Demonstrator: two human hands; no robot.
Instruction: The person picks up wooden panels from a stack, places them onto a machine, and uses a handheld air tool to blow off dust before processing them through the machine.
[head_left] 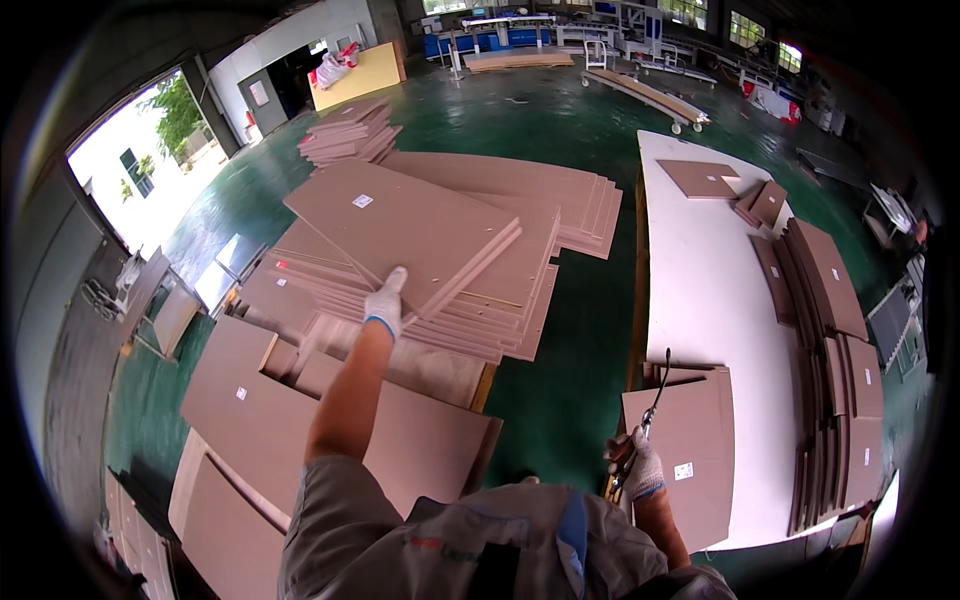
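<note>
My left hand (385, 303), in a white knit glove, is at the near edge of a brown panel (400, 225). It appears to grip that edge, though part of the fingers is hidden. The panel lies askew on top of a stack of similar panels (520, 325) and carries a small white label. On the right, my gloved right hand (643, 472) is closed around what looks like an air blow gun (657, 400) with a long thin nozzle pointing up and away. Below that hand, a labelled brown board (700, 430) lies on the white-topped table.
The white table (690, 270) bears rows of upright brown panels (825, 280) along its right side. More boards (240, 375) lie at the near left, and a pile of smaller panels (350, 130) stands farther off. A green floor aisle (570, 400) runs between stack and table; a low trolley (650, 95) stands beyond.
</note>
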